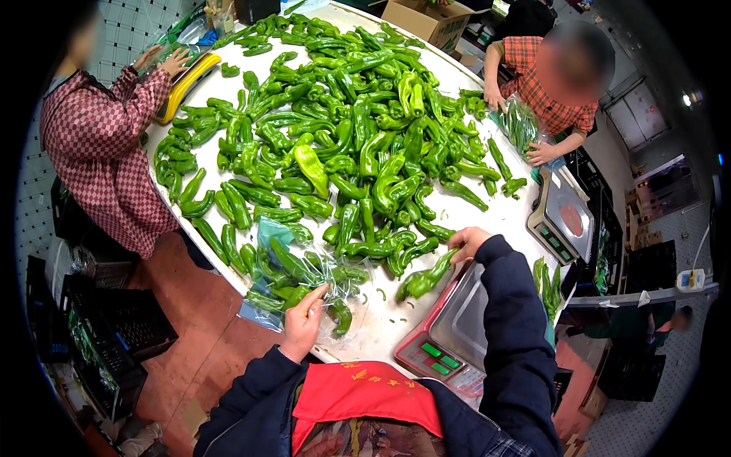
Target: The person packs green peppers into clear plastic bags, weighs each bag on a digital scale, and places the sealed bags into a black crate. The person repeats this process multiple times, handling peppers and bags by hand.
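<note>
My left hand (304, 320) grips the edge of a clear plastic bag (337, 268) lying at the near edge of the white table (365, 320), with green peppers in and under it. In my right hand (468, 243) is a green pepper (425, 280), held by its upper end above the table, left of a red-rimmed digital scale (457, 325). The scale's green displays are lit, and my right forearm covers part of its metal pan. A large heap of long green peppers (365, 137) spreads across the table beyond both hands.
A co-worker in a checked smock (108, 143) handles plastic at the left, by a yellow scale (185, 88). Another in an orange plaid shirt holds a bag of peppers (518, 125) near a second scale (562, 217). Black crates (103, 343) stand lower left; a cardboard box (425, 23) is behind.
</note>
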